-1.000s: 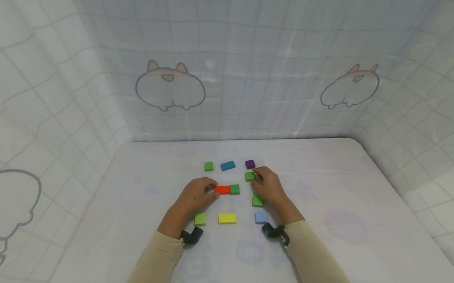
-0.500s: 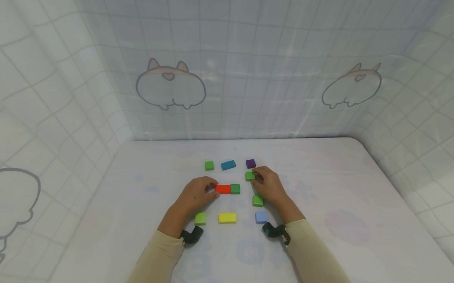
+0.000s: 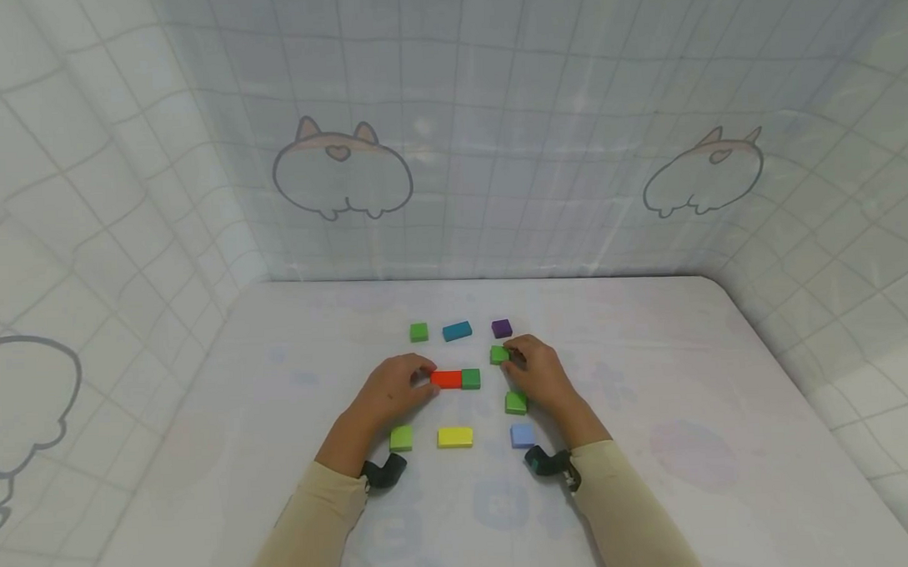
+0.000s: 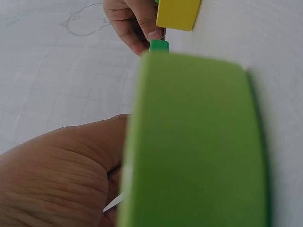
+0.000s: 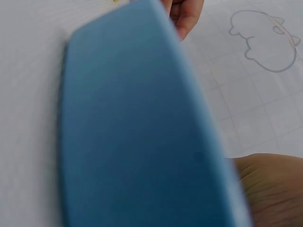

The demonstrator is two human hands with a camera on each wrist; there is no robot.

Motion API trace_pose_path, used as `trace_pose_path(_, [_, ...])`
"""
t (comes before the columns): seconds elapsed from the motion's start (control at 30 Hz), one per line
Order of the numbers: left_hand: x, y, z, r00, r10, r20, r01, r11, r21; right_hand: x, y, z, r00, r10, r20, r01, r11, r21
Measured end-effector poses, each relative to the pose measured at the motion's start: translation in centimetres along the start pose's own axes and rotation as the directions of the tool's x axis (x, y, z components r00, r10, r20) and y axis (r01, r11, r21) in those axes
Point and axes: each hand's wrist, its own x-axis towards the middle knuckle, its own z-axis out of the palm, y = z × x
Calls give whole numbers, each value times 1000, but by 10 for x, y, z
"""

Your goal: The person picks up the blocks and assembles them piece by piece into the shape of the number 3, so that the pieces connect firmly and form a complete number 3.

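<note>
In the head view, my left hand (image 3: 392, 390) grips the left end of a red block (image 3: 446, 380) between thumb and fingers. The red block lies end to end with a dark green block (image 3: 471, 379). To the right, my right hand (image 3: 538, 376) pinches a bright green block (image 3: 498, 355) at its right side. Another green block (image 3: 515, 403) lies just below that hand's thumb side. A large light green block (image 4: 194, 142) hides the left fingertips in the left wrist view. In the right wrist view a light blue block (image 5: 132, 123) hides the right fingers.
A green block (image 3: 419, 332), a blue block (image 3: 457, 331) and a purple block (image 3: 501, 328) form a far row on the white table (image 3: 636, 327). Nearer, a yellow block (image 3: 455, 438) lies between the light green and light blue ones. Patterned fabric walls surround the back and sides.
The bright green block in my right hand has shifted very slightly left and nearer, with the fingertips following. My left hand and the red block look still.
</note>
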Motion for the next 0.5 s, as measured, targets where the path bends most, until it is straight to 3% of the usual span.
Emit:
trace_pose_path(0.23, [0, -1, 1, 1000, 7, -5, -7, 1000, -11, -1, -1, 0, 1000, -24, -1, 24, 1000, -3])
trace_pose_path(0.5, [0, -2, 0, 1000, 2, 6, -1, 1000, -20, 0, -2, 0, 998, -43, 53, 44, 999, -25])
